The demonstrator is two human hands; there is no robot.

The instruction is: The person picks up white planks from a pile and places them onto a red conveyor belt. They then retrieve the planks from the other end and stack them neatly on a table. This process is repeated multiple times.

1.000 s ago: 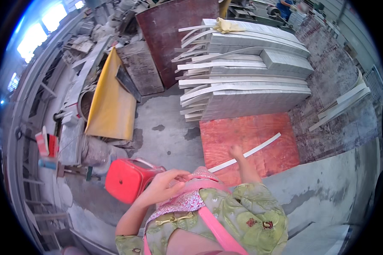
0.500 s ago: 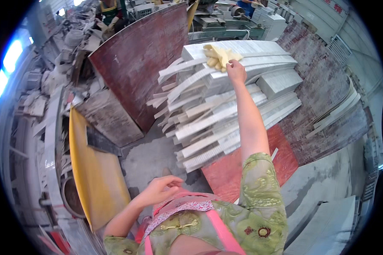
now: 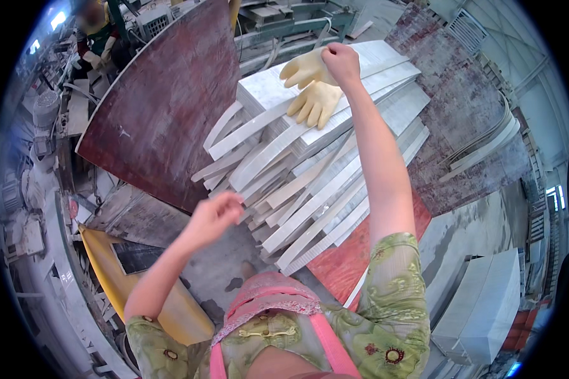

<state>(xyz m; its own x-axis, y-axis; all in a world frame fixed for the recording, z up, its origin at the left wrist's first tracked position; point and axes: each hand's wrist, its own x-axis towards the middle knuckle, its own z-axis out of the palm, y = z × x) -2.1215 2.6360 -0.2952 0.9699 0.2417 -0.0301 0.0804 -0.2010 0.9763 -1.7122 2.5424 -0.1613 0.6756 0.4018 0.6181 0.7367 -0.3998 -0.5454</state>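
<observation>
A cream rubber glove (image 3: 302,68) is gripped near its cuff by my right hand (image 3: 341,63), which reaches out over a stack of pale stone strips (image 3: 297,183). A second cream glove (image 3: 316,104) shows just below it, fingers pointing down over the top of the stack. I cannot tell whether its cuff is also in my grip. My left hand (image 3: 215,216) is raised in front of the stack's near left end, empty, with loosely bent fingers.
A big reddish-brown board (image 3: 164,95) stands left of the stack, and a mottled board (image 3: 468,120) is at the right. A yellow panel (image 3: 152,290) leans at the lower left. Pale slabs (image 3: 480,309) stand at the lower right. Another person (image 3: 98,38) is at the far left.
My right hand has lifted the glove, and the bunched pair has spread into two separate shapes. My left hand has risen and moved left, away from my waist. The view has shifted.
</observation>
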